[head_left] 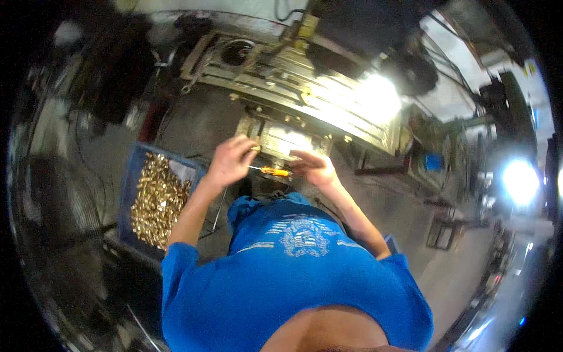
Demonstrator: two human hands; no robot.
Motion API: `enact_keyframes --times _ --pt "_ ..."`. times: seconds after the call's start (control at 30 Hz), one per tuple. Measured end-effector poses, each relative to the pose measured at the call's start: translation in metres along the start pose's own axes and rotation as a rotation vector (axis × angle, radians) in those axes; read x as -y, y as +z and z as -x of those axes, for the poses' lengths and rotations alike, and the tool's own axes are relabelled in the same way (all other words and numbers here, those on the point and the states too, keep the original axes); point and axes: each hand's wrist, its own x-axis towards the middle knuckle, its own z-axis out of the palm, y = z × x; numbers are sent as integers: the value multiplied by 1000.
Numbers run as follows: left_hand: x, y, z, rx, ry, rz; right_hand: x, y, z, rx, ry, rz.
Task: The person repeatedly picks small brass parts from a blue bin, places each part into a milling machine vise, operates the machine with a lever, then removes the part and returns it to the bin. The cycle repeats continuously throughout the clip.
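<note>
I see the left hand (pixel 230 160) pinched around a small brass piece (pixel 255 148) at the machine (pixel 293 88). Right hand (pixel 314 168) grips an orange-handled screwdriver (pixel 271 171), lying level between both hands. Blue crate (pixel 130 176) of brass parts (pixel 157 199) sits left.

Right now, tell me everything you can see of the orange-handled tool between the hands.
The orange-handled tool looks like a small screwdriver: a glossy orange handle, probably plastic, with a thin bright metal shaft. It lies roughly level in front of the machine. The right hand grips the handle; the shaft points toward the left hand, whose fingers meet its tip. The tip itself is too small to make out.
</note>
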Motion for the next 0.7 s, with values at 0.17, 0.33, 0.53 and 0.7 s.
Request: enact_keyframes --times 0.17,0.33,0.53,0.7 --pt "-51 54 -29 161 266 25 -18 -9 -9 230 -242 -144" --pt "-68 80 -35 158 216 92 1 0 27 -3 -199 -63" --pt "-71 102 -46 113 139 158 -1 -23 29 -149 -342 -75" --pt "-19 110 -95 132 -116 56 8 -63 61 -518 -280 415"
